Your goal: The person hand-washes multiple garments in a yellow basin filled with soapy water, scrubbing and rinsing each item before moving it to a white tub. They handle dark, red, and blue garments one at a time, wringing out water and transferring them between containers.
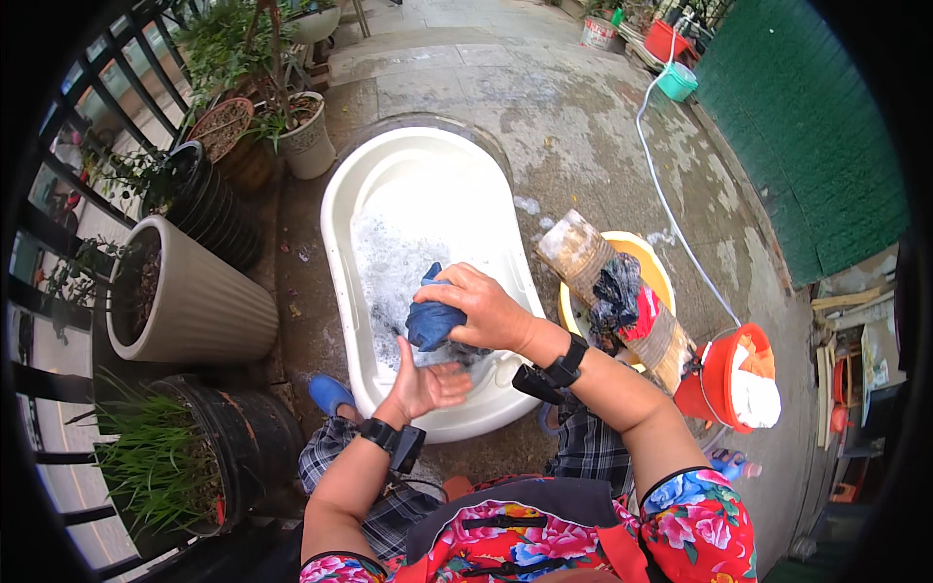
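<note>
A bunched blue cloth (435, 321) is gripped in my right hand (490, 302) above the near half of a white plastic tub (340, 306). My left hand (430, 386) is just below and left of it, palm up with fingers spread, over the tub's near end; it holds nothing. Soapy water (393, 240) with suds lies in the tub. Some darker fabric shows under the blue cloth, partly hidden by my hands.
To the right, a wooden washboard (579, 244) bearing a dark wet garment (617, 291) leans across a yellow basin (656, 255). A red bucket (718, 379) of cloths stands beyond it. Potted plants, including a tall beige planter (211, 299), line the left railing. A hose (667, 189) crosses the ground.
</note>
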`<control>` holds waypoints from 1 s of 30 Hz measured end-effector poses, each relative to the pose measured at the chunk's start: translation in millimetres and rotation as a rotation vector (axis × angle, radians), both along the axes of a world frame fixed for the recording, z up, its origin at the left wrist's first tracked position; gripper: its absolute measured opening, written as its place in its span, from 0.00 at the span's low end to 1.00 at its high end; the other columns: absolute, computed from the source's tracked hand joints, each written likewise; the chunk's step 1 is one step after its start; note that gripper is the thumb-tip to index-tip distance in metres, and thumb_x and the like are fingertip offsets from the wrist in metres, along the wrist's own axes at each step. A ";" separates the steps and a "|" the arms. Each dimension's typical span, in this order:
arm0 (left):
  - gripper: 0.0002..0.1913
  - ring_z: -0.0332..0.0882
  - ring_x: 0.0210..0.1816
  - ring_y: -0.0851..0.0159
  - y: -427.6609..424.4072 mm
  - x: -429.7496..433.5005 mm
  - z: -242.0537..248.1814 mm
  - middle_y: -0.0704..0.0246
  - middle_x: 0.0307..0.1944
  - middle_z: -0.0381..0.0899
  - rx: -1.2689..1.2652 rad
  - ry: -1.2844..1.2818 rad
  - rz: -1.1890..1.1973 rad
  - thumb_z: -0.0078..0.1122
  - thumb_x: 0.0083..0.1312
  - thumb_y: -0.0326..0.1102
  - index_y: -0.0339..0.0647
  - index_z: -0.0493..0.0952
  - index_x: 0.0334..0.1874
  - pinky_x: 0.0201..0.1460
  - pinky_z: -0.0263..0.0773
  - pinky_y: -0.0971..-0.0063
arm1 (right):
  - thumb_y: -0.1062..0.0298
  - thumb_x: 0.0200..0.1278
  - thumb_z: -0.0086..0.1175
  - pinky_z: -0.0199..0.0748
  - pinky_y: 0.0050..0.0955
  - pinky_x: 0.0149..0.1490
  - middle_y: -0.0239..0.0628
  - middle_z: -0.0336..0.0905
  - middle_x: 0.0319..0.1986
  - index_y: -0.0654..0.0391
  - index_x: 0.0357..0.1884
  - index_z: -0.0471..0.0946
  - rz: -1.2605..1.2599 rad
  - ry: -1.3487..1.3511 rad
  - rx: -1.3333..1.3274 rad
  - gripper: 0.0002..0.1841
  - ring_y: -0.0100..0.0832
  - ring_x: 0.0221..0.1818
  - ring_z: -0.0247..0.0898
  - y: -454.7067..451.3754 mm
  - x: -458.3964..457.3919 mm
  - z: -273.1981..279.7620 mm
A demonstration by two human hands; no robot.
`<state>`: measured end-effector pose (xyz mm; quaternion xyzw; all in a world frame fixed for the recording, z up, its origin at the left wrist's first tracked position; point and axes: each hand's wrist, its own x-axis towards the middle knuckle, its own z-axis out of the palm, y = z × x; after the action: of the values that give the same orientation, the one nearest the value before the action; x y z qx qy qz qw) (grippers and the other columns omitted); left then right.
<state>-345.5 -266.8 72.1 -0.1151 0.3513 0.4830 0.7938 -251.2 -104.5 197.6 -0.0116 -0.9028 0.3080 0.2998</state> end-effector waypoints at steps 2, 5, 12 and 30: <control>0.69 0.57 0.64 0.41 0.8 28.7 0.6 0.37 0.63 0.54 0.092 -0.289 -0.002 0.26 0.31 0.90 0.32 0.49 0.67 0.60 0.60 0.49 | 0.73 0.33 0.62 0.69 0.36 0.48 0.40 0.71 0.37 0.51 0.43 0.75 -0.005 0.004 -0.030 0.25 0.44 0.42 0.68 -5.8 0.9 22.0; 0.63 0.61 0.62 0.44 19.7 33.0 10.5 0.52 0.64 0.59 0.482 -0.113 0.391 0.28 0.38 0.87 0.40 0.50 0.68 0.61 0.61 0.52 | 0.73 0.32 0.63 0.69 0.37 0.50 0.41 0.70 0.41 0.52 0.41 0.75 -0.041 0.099 -0.055 0.25 0.46 0.43 0.68 -16.8 5.7 38.9; 0.36 0.71 0.53 0.56 58.4 -13.4 25.4 0.62 0.53 0.73 0.319 -0.049 0.867 0.46 0.59 0.68 0.41 0.71 0.54 0.59 0.64 0.59 | 0.72 0.32 0.70 0.71 0.35 0.44 0.41 0.71 0.38 0.55 0.36 0.72 -0.150 0.125 -0.081 0.24 0.43 0.39 0.70 -15.3 50.7 -5.0; 0.26 0.74 0.49 0.55 79.1 -33.3 8.6 0.59 0.48 0.74 0.296 0.265 0.767 0.49 0.60 0.49 0.37 0.67 0.55 0.56 0.68 0.59 | 0.40 0.68 0.31 0.75 0.35 0.47 0.35 0.75 0.44 0.52 0.50 0.71 0.064 -0.562 -2.119 0.28 0.30 0.45 0.74 2.4 16.0 -140.7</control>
<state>-378.8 -187.7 80.7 -0.0594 0.3089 0.7988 0.5128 -235.2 -102.0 56.9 -0.3099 -0.2159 0.9218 -0.0871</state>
